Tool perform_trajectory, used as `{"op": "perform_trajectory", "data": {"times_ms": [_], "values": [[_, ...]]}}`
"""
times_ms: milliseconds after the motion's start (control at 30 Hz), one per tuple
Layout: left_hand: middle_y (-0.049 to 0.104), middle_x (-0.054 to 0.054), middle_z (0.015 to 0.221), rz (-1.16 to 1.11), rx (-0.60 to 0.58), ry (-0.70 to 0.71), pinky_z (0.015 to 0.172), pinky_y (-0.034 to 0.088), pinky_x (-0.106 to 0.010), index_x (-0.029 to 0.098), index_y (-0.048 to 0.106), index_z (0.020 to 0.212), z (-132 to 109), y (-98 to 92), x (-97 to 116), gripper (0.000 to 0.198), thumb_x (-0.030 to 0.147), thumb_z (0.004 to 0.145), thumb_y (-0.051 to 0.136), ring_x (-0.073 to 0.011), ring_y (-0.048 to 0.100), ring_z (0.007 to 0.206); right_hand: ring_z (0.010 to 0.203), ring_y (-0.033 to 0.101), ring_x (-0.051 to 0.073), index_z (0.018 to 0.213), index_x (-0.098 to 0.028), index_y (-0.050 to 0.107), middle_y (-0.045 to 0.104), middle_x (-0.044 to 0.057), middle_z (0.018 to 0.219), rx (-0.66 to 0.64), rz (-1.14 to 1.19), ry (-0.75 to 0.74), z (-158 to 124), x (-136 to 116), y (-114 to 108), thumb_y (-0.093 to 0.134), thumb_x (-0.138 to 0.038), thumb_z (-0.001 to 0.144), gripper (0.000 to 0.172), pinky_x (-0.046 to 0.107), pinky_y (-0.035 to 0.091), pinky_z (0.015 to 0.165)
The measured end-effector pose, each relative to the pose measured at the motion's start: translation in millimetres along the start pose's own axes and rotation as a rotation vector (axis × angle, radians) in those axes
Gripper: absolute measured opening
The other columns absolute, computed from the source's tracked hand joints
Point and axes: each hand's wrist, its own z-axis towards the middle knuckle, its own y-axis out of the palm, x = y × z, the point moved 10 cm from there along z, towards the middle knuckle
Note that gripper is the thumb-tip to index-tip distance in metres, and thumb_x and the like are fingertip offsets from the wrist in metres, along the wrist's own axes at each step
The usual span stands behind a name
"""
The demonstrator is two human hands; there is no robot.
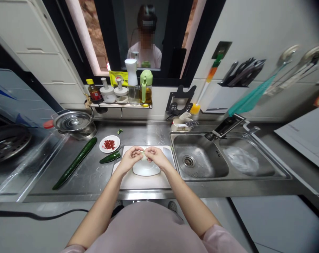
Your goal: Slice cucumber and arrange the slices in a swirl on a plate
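My left hand [130, 159] and my right hand [156, 157] meet above a white plate [146, 169] that lies on a white cutting board [138, 181]. Between the fingertips of both hands sits a small pale object [144, 154], too small to identify. A short green pepper [110, 157] lies at the board's left edge. Just beyond it stands a small white dish of chopped red chilli [109, 144].
A long cucumber [75, 163] lies diagonally on the steel counter at left, a lidded pot [73, 123] behind it. A double sink [201, 160] is right of the board. A shelf with bottles [122, 95] runs under the window. Utensils hang on the right wall.
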Motion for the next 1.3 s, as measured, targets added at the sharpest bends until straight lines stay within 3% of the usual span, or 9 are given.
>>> {"op": "perform_trajectory", "data": {"times_ms": [200,333,500,867,1133,1300], "values": [[0.062,-0.001,0.071,0.018,0.011,-0.032,0.069,0.045,-0.026,0.016,0.062,0.094,-0.2,0.6,-0.7,0.038,0.043,0.068,0.071,-0.0133,0.059,0.069,0.049,0.048,0.007,0.074,-0.018,0.057,0.056,-0.004,0.057,-0.006,-0.078,-0.056,-1.3,-6.0,0.0,0.066,-0.034,0.071,0.019,0.020,0.039,0.049],[0.064,-0.002,0.070,0.068,0.054,-0.065,0.066,0.045,-0.026,0.015,0.064,0.083,1.4,-3.2,-4.8,0.034,0.043,0.067,0.071,-0.0144,0.059,0.066,0.051,0.048,0.007,0.074,-0.018,0.056,0.056,-0.004,0.058,-0.006,-0.111,-0.064,-2.9,-6.7,-0.3,0.065,-0.034,0.071,0.018,0.020,0.039,0.049],[0.066,-0.004,0.073,0.254,0.030,0.039,0.067,0.043,-0.026,0.016,0.065,0.078,0.9,-1.7,5.5,0.028,0.043,0.072,0.066,-0.0154,0.058,0.068,0.052,0.048,0.008,0.072,-0.018,0.056,0.055,-0.004,0.058,-0.011,-0.139,-0.058,-4.9,-3.5,-0.2,0.064,-0.035,0.073,0.018,0.019,0.038,0.050],[0.065,-0.003,0.077,0.734,-0.040,0.264,0.086,0.037,-0.031,0.021,0.064,0.084,-5.8,12.1,25.9,0.022,0.037,0.087,0.050,-0.0187,0.057,0.077,0.043,0.044,0.006,0.063,-0.018,0.053,0.049,-0.006,0.050,-0.120,-0.038,0.134,-4.6,15.0,3.9,0.065,-0.037,0.072,0.025,0.018,0.032,0.043],[0.065,-0.003,0.079,0.789,-0.038,0.270,0.094,0.031,-0.033,0.021,0.064,0.085,-9.0,14.4,22.7,0.019,0.033,0.087,0.049,-0.0188,0.057,0.079,0.040,0.042,0.005,0.063,-0.018,0.052,0.050,-0.006,0.048,-0.172,0.097,0.277,-7.8,27.8,8.5,0.071,-0.038,0.068,0.028,0.017,0.033,0.040],[0.066,-0.002,0.079,0.819,-0.029,0.327,0.095,0.029,-0.034,0.021,0.063,0.086,-12.0,14.3,25.9,0.018,0.031,0.088,0.048,-0.0172,0.058,0.077,0.038,0.041,0.004,0.061,-0.017,0.051,0.049,-0.006,0.047,-0.175,0.124,0.293,-8.6,27.6,10.6,0.068,-0.032,0.070,0.024,0.016,0.031,0.039]]}}
